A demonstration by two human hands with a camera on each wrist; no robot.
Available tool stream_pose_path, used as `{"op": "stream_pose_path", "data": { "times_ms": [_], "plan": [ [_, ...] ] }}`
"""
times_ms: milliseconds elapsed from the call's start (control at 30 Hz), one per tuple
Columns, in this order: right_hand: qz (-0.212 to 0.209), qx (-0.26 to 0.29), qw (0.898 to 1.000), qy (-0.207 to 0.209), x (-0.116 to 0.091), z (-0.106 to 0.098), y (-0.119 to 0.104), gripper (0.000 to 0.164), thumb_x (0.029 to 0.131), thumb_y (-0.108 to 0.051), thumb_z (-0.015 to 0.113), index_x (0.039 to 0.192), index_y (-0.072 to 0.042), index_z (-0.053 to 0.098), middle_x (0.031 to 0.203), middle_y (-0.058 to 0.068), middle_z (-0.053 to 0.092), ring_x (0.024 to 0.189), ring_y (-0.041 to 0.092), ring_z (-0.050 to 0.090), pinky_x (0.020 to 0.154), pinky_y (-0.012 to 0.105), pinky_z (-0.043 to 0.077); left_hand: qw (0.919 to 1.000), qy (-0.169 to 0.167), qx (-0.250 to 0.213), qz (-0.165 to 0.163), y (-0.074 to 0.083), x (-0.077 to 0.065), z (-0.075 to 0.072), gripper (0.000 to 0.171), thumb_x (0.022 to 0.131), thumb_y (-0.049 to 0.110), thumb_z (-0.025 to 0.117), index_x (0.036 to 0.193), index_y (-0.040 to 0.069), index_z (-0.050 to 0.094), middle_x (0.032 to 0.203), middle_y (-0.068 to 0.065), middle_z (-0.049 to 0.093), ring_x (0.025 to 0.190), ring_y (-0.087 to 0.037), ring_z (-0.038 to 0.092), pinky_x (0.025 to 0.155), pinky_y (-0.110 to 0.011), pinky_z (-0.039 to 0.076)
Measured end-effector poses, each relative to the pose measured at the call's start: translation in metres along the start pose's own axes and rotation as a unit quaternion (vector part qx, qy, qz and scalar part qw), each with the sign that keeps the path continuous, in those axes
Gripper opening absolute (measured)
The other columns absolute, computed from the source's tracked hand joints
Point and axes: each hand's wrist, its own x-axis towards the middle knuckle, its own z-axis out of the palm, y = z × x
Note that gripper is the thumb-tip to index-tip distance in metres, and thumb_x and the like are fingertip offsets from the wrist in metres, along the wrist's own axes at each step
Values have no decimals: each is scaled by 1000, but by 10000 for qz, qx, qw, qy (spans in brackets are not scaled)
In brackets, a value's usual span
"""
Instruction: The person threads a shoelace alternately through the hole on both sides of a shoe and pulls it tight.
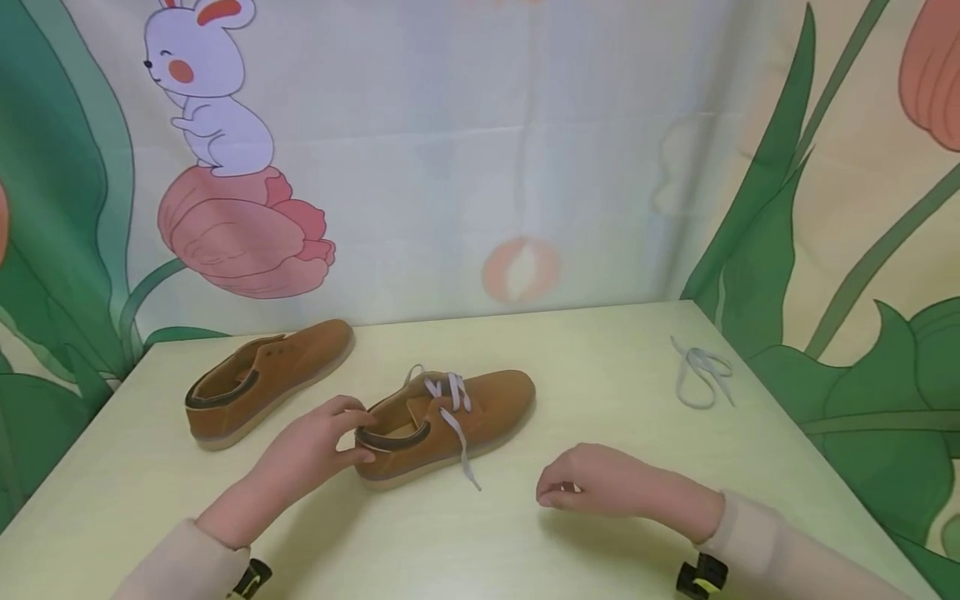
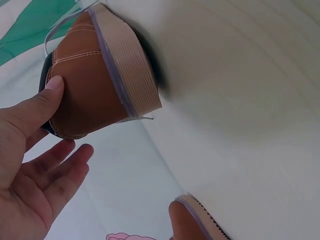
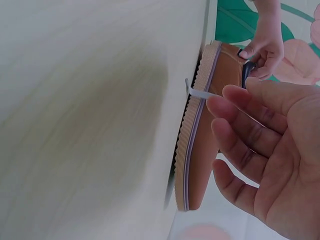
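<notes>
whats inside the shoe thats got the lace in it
Through the opening of the brown laced shoe, tan lining shows near the heel. The toe's inside cannot be seen: the upper and shoelace cover it.

Taking the laced shoe (image 1: 486, 414) as the clock's centre, backdrop (image 1: 420, 250) at twelve, I'm seeing the left hand (image 1: 322, 440) blocking nine at the heel (image 1: 386, 467). The laceless shoe (image 1: 273, 387) is standing at ten, leaving a narrow gap. Tabletop (image 1: 600, 375) is stretching free from one to three, as far as a loose lace (image 1: 701, 360). The right hand (image 1: 603, 485) is hovering at four, a dangling lace end (image 1: 465, 460) is hanging at five, and room is lying between the forearms (image 1: 247, 508) at six.
</notes>
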Motion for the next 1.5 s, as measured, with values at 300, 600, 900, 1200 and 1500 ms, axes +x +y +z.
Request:
{"op": "stream_pose_path", "data": {
  "times_ms": [300,600,900,1200,1500],
  "plan": [
    [158,51,9998,80,-7,-3,1,16,101,-22,63,103,-14,78,97,-9,77,83,-7,60,78,19,53,9992,260,-313,-62,-1,1,7,29,75,14,88,100,8,73,107,-6,69,90,-22,69,77,-38,58],
    [156,54,9998,103,-8,-1,-2,16,101,-20,64,103,-13,78,96,-7,78,80,-8,58,77,19,53,9986,232,-460,-157,-2,6,12,25,76,13,88,96,10,73,106,-4,68,92,-19,67,80,-39,58],
    [225,-148,9994,198,-7,-1,-3,16,100,-19,64,106,-12,77,100,-4,77,80,-5,58,76,19,53,9975,70,-629,-328,4,33,18,22,80,13,86,97,9,72,109,-7,67,96,-22,68,84,-44,57],
    [155,-246,9992,258,-6,-2,-2,16,100,-20,65,106,-12,77,101,-3,77,80,-3,60,75,19,53,9965,-93,-768,-300,10,75,36,22,82,10,84,100,5,72,109,-11,67,96,-27,68,85,-45,57],
    [75,-207,9993,285,-7,2,-3,16,100,-19,65,106,-11,77,100,-3,77,79,-5,59,74,17,52,9957,-200,-880,-205,22,112,54,23,84,9,82,103,4,72,110,-11,67,98,-26,67,90,-44,57]
  ]
}}
